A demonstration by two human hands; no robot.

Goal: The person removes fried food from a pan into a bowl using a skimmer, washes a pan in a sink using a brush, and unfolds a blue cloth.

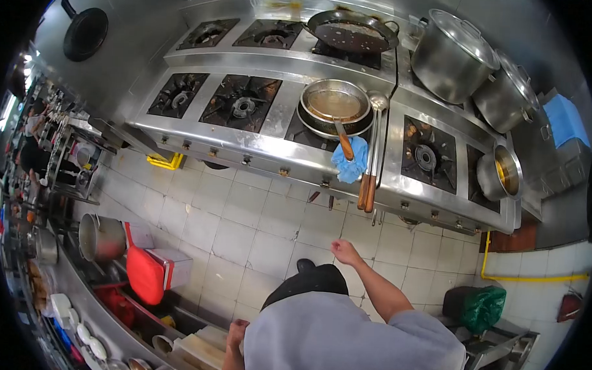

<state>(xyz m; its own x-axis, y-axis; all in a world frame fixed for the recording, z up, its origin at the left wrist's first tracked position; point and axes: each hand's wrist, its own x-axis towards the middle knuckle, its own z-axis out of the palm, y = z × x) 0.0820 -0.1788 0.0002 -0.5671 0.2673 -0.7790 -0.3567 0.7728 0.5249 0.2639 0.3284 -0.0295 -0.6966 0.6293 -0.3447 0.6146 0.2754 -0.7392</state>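
My left hand (237, 333) hangs low beside my body, its fingers curled in, near the steel counter on the left. Out in front over the tiled floor is my right hand (346, 252), loosely closed with nothing visible in it. Neither hand touches the stove (278, 135) ahead. On a front burner stands a pan (328, 102) nested with another, its wooden handle toward me. A blue cloth (350, 162) lies by that handle. Two long ladles (377, 103) with wooden handles rest beside it, jutting past the stove's edge.
A wide black pan (350, 35) sits on a back burner. Large lidded pots (454, 57) and a smaller pot (498, 174) stand right. Left are a big pot (102, 237), a red-lidded container (148, 274) and the counter (103, 302). A green bag (484, 308) is behind right.
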